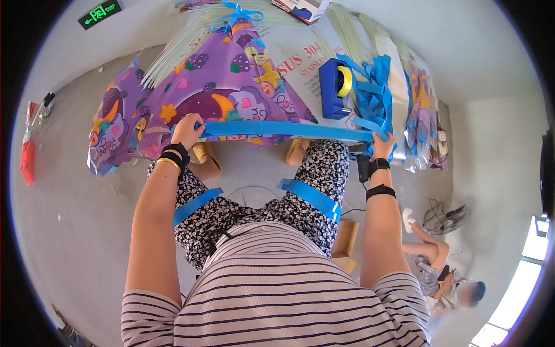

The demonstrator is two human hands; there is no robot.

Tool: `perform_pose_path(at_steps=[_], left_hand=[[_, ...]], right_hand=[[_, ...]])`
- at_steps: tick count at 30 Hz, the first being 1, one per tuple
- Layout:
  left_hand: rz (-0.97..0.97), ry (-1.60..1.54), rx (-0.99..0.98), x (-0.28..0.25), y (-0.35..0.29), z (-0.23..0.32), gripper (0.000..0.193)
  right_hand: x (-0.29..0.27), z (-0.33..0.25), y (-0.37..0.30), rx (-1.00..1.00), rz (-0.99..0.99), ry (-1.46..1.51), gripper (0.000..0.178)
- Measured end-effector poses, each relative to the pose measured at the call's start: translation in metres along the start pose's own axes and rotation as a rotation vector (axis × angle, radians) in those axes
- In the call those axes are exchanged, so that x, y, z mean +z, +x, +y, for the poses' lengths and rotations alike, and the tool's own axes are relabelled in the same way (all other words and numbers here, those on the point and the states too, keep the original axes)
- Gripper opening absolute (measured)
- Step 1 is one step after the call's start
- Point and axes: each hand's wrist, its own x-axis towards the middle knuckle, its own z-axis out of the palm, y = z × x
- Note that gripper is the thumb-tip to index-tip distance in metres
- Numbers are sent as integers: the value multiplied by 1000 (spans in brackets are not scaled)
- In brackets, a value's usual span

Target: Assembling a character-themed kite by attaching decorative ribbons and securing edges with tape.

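Note:
A blue ribbon-like strip (277, 129) is stretched nearly level along the front edge of a purple cartoon-printed sheet (214, 87), which narrows to a peak at the far side. At the strip's left end, my left hand (188, 132) pinches it at the sheet's edge. My right hand (381, 146) has closed fingers around the strip's other end, close to a heap of blue strips (376, 87). Just beyond the strip stands a blue tape dispenser (332, 92) with a yellow roll. Cut blue strips (312, 196) lie across both my thighs.
Pale thin rods (173, 61) spread out at the far left of the work surface, with more at far right. A small box (303, 8) stands at the far edge. More printed sheets (421, 110) hang at the right. Another person (442, 277) sits lower right, near coiled cables (445, 217).

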Motion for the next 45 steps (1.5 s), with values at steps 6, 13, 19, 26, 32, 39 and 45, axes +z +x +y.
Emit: perform_pose_path(at_steps=[6, 13, 19, 26, 32, 39, 45], left_hand=[[-22, -43, -36, 0, 2, -2, 20], [-24, -79, -53, 2, 9, 8, 21], [-25, -81, -96, -4, -1, 0, 27], [-27, -115, -82, -5, 4, 7, 27], [-11, -213, -43, -9, -1, 3, 20], [344, -130, 145, -41, -12, 58, 18], [125, -421, 111, 3, -26, 153, 52]], right_hand=[[-15, -1, 27, -422, 234, -374, 66], [-43, -24, 39, -439, 296, -570, 59], [10, -118, -40, -766, 172, -470, 51], [143, -182, -248, -1122, -346, -349, 58], [209, -167, -287, -1195, -515, -268, 67], [187, -170, -253, -1108, -481, -369, 80], [178, -190, -253, -1101, -492, -243, 80]])
